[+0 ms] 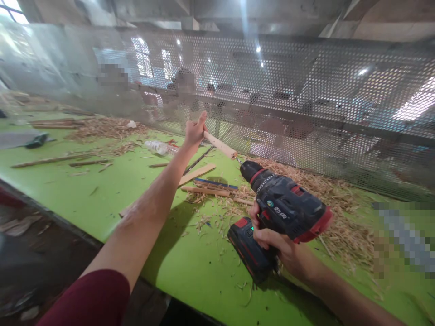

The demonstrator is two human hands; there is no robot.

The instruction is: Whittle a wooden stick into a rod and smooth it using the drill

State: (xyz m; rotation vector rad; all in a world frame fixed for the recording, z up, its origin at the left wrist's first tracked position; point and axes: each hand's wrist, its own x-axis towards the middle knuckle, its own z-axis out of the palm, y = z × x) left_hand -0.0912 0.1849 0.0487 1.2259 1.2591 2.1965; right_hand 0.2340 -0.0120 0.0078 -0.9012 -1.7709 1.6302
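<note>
My right hand [272, 235] is wrapped round the handle of a black and red cordless drill [288, 203], whose battery pack sits low over the green table. From the drill's chuck a metal bit [239, 160] runs up to the near end of a pale wooden stick [220, 146]; how deep it goes in I cannot tell. My left hand [196, 130] is closed on the far end of that stick, thumb pointing up. The stick is held above the table, sloping down towards the drill.
Wood shavings [340, 217] heap along the right and back of the green table [102, 199]. Thin wooden strips [207, 191] and a clear plastic bottle [159, 147] lie under and beside my left arm. A perforated metal screen [272, 99] stands behind; people are visible beyond it.
</note>
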